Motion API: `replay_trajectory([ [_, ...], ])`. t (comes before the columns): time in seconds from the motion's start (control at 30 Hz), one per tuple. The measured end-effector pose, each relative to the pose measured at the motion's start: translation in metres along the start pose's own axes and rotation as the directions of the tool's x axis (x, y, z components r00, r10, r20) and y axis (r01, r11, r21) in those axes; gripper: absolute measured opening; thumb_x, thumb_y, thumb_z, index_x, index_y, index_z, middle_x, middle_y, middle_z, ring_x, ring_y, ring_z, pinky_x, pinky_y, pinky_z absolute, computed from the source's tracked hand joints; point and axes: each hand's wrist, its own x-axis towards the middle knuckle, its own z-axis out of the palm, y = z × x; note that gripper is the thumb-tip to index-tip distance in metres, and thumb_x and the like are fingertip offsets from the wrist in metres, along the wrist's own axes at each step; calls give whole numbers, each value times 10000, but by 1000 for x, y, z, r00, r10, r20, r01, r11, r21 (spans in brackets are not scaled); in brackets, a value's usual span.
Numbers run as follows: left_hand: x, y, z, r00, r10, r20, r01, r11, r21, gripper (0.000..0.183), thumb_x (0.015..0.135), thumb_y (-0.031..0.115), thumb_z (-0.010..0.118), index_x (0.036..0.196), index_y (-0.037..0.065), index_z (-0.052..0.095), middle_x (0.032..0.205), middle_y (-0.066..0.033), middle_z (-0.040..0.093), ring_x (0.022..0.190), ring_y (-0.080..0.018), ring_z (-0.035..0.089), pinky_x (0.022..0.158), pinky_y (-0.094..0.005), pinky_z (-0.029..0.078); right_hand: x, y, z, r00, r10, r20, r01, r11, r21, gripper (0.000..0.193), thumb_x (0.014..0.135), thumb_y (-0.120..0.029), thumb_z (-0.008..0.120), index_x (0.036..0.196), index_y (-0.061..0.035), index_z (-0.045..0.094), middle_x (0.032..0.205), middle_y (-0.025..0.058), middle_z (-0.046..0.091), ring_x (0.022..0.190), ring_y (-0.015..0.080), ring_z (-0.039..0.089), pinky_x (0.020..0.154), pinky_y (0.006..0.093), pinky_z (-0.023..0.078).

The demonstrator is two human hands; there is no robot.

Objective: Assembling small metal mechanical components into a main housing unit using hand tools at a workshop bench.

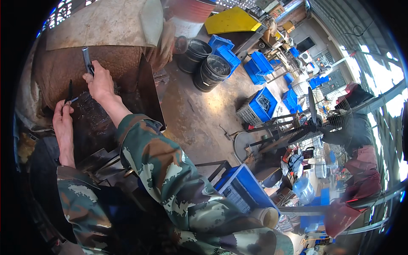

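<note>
My right hand (102, 81) is closed around a slim tool with a shiny metal barrel (86, 56), which points up and away from me. Below and to the left, my left hand (63, 123) pinches a thin dark pointed piece (70, 88) between thumb and fingers. A small pale tip sticks out beside those fingers; its kind is too small to make out. Both hands are over a dark, wet-looking work surface (93, 111) inside a brown metal housing (102, 53). The two held things appear apart from each other.
A brown metal side plate (149, 87) edges the work spot on the right. Two black buckets (211, 75) and blue crates (256, 68) stand on the floor. Farther right is a large fan (314, 123). A blue crate (244, 187) sits near my right elbow.
</note>
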Motion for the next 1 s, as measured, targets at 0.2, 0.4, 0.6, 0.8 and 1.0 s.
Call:
replay_trajectory([
  [0.2,0,2,-2,1000,-6,27,5,1000,24,184,1026,223,567,1027,58,647,761,71,481,635,-21,337,555,-211,267,-1,-2,-1,1000,4,12,-5,1000,26,309,898,-124,686,1169,-36,565,869,226,696,925,434,667,790,502,506],
  [0.4,-3,-7,1,999,23,26,-23,999,28,203,1026,200,557,1040,26,662,760,62,504,685,-23,405,590,-202,320,-3,10,8,999,22,-33,-22,1000,0,292,868,-133,683,1121,-26,582,853,225,696,901,422,681,783,500,512],
  [0.6,0,12,12,979,203,5,-202,972,124,206,981,170,585,1054,3,681,927,-45,723,806,-109,608,760,-266,486,23,25,8,998,-60,21,58,995,82,291,891,-166,673,1110,1,582,808,139,668,657,213,687,464,352,574],
  [0.8,-10,22,9,988,140,-70,-125,975,182,236,949,238,618,1022,24,687,850,-126,716,793,-207,670,766,-320,508,6,1,7,996,33,77,-42,991,127,310,905,-170,707,1144,-11,590,774,138,677,547,227,660,440,355,531],
  [1.0,-18,39,8,985,143,-96,-124,975,184,235,962,250,608,1005,29,676,775,-157,662,685,-256,607,696,-371,491,4,-3,5,995,21,100,-27,998,59,245,928,-181,690,1066,-1,599,895,90,726,548,160,655,442,294,534],
])
